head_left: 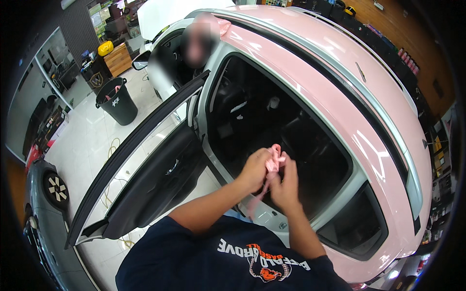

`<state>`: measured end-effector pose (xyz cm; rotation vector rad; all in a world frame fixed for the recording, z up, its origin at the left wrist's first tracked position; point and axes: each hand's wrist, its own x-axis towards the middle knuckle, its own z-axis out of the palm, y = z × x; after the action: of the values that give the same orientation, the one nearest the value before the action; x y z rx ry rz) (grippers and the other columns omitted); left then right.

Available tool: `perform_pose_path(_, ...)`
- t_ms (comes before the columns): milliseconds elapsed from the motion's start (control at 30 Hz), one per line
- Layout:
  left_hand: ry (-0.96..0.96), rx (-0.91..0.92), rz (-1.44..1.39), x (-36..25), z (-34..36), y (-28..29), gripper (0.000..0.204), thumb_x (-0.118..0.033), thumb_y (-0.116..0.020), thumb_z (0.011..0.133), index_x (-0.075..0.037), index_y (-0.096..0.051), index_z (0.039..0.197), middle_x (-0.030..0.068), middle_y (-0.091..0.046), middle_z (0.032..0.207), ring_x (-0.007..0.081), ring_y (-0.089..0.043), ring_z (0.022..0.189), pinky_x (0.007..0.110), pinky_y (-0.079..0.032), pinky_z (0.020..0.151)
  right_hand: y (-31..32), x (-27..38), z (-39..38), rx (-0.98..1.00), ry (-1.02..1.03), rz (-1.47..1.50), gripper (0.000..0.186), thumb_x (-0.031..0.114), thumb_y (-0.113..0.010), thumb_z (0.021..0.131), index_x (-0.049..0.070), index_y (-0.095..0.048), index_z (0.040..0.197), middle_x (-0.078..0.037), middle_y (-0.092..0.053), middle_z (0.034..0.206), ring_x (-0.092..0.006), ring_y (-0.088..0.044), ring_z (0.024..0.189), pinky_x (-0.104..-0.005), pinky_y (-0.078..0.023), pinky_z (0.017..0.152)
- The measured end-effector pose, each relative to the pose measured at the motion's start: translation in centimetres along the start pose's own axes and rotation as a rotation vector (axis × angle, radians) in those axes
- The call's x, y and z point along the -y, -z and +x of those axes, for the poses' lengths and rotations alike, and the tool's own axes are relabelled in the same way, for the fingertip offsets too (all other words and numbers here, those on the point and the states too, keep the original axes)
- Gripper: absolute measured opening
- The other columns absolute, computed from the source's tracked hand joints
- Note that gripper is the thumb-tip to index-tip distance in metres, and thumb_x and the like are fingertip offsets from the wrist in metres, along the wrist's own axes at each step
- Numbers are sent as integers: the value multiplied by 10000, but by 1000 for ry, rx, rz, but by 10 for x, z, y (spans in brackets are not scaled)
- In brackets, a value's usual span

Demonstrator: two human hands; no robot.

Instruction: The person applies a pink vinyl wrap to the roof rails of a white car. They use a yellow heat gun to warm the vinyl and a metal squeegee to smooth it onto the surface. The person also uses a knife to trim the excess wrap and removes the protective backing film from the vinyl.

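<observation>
A crumpled strip of glossy pink film point(274, 164) is bunched between my two hands, in front of the car's door opening. My left hand point(256, 169) is closed around one side of the bundle. On the other side my right hand point(285, 186) pinches it, the fingers pointing up and the thumb against the film. A thin, blurred tail of the film hangs below, towards the sill. Beside me stands the car point(310, 53), its roof and upper frame pink and its sill pale.
The car's door point(160, 169) stands wide open on my left. Farther ahead, another person point(199, 43) is at the front door area. A black bin point(118, 103) holds pink scraps on the tiled floor. A yellow cord point(112, 155) lies there too. A grey car point(46, 208) is at far left.
</observation>
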<state>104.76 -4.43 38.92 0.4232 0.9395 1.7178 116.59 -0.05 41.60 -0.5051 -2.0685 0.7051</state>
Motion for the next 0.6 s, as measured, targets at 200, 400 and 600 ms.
perform_pose_path(200, 53, 351, 243, -14, -5, -26, 403, -298, -355, 1045, -122, -344, 1408, 80, -566, 1103, 146, -564, 876, 285, -483, 751, -1, -39, 5, -234, -257, 54, 258, 219, -549, 942, -5, -493, 1058, -160, -540, 923, -244, -549, 846, -387, -454, 739)
perform_pose_path(400, 174, 211, 200, -4, -8, -17, 531, -433, -404, 1029, -186, -302, 1488, 36, -549, 1088, 94, -536, 907, 281, -475, 805, 21, -23, 67, -586, -330, 201, 179, 116, -404, 998, 2, -542, 978, -107, -580, 910, -166, -567, 805, -319, -476, 702)
perform_pose_path(600, 57, 141, -342, -40, 53, 33, 364, -270, -464, 1010, -64, -500, 1308, 114, -633, 1158, 186, -621, 994, 342, -499, 865, -48, -10, 60, -137, 36, -265, 199, 153, -634, 860, 28, -598, 1010, -182, -553, 1062, -377, -528, 1038, -439, -441, 923)
